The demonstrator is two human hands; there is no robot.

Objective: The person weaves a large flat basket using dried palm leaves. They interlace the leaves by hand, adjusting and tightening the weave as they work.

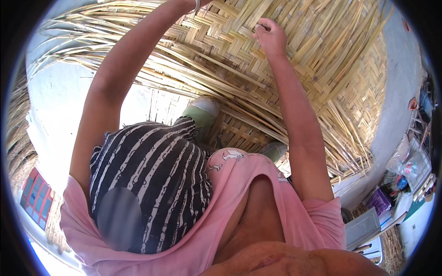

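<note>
Right hand [271, 36], upper centre of the frame, pinches a strip [258, 25] of the woven mat [322, 78], apparently to thread it. Left hand exits the top edge; its state cannot be told. Green shoes [202, 112] pin the mat flat.

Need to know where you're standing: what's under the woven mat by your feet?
Two green shoes stand on the woven mat. Around its edges pale ground shows. What lies directly beneath the mat is covered by the strips. The right hand pinches a strip; the left hand is cut off.
</note>
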